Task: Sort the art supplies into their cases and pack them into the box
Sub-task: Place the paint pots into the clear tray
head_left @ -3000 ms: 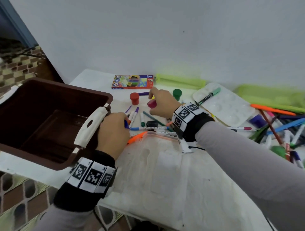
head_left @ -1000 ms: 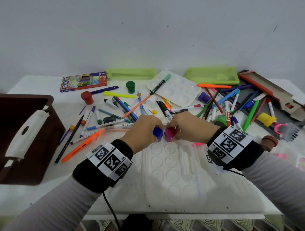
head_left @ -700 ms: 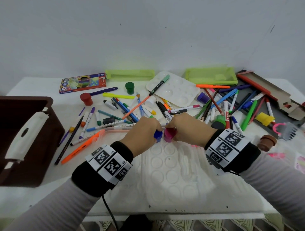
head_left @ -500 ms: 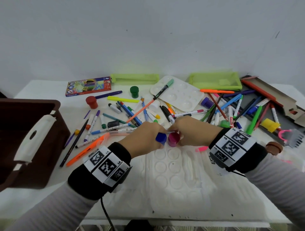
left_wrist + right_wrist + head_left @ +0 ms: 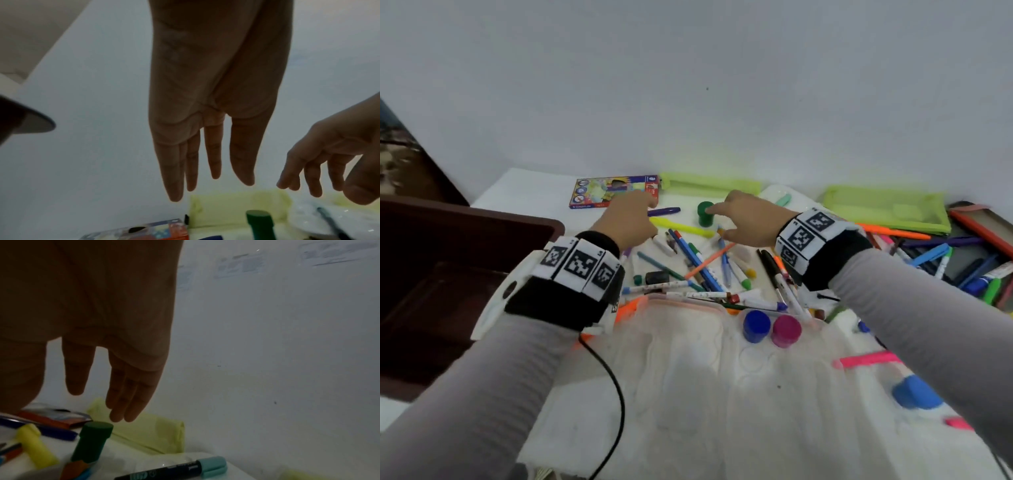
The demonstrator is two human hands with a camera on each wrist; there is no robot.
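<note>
A blue paint pot [image 5: 756,325] and a magenta paint pot [image 5: 786,330] stand side by side in the clear plastic case [image 5: 688,359] in front of me. Neither hand touches them. My right hand [image 5: 719,222] hovers just over a green paint pot [image 5: 704,214] [image 5: 92,443] at the back of the table, fingers spread and holding nothing. My left hand [image 5: 645,205] [image 5: 205,181] is stretched out flat and bare beside it, near the coloured pencil box [image 5: 613,192]. The brown box [image 5: 448,274] with a white handle sits at the left.
Loose markers and pens [image 5: 698,260] lie scattered between the case and the hands, with more in a pile at the right [image 5: 962,260]. Two green pouches [image 5: 709,186] [image 5: 887,209] lie along the wall. A teal-capped marker [image 5: 185,469] rests on a white palette.
Both hands have let go of the blue and magenta pots, which now stand in the clear case. The hands have moved forward to the back of the table, by the green pot.
</note>
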